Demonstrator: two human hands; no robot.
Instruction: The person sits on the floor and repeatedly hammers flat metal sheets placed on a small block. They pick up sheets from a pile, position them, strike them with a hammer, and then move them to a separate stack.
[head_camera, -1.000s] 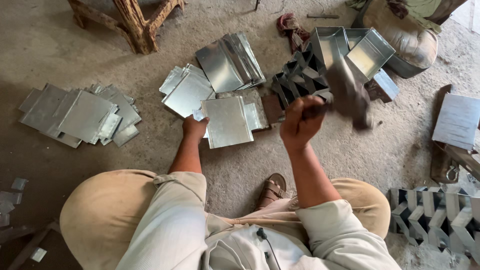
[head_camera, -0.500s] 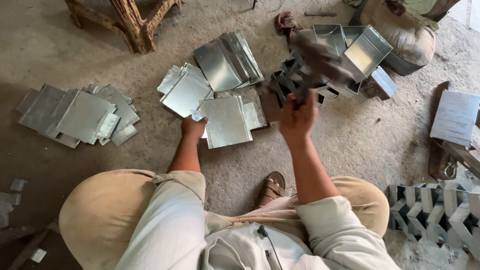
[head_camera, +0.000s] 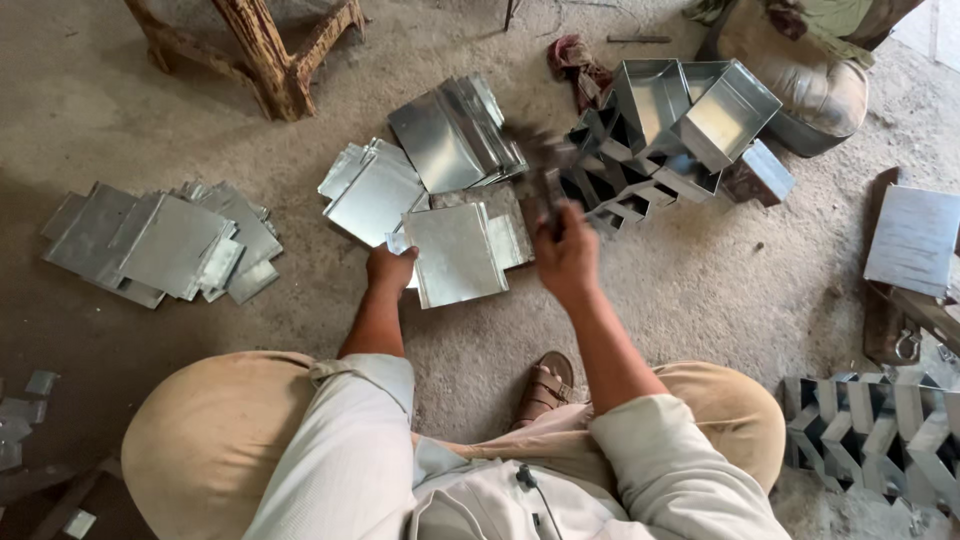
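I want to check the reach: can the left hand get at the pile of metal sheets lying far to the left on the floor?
Probably yes. The left hand only presses the sheet in front, and bare floor lies between it and the left pile.

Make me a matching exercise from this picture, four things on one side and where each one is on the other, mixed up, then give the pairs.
Things:
1. left hand
2. right hand
3. flat sheet pile
4. folded metal boxes

Places:
A. far left on the floor, apart from both hands
B. pressing the near-left edge of the metal sheet
C. top right, beside a sack
D. raised, gripping a blurred hammer

Pairs: 1-B, 2-D, 3-A, 4-C
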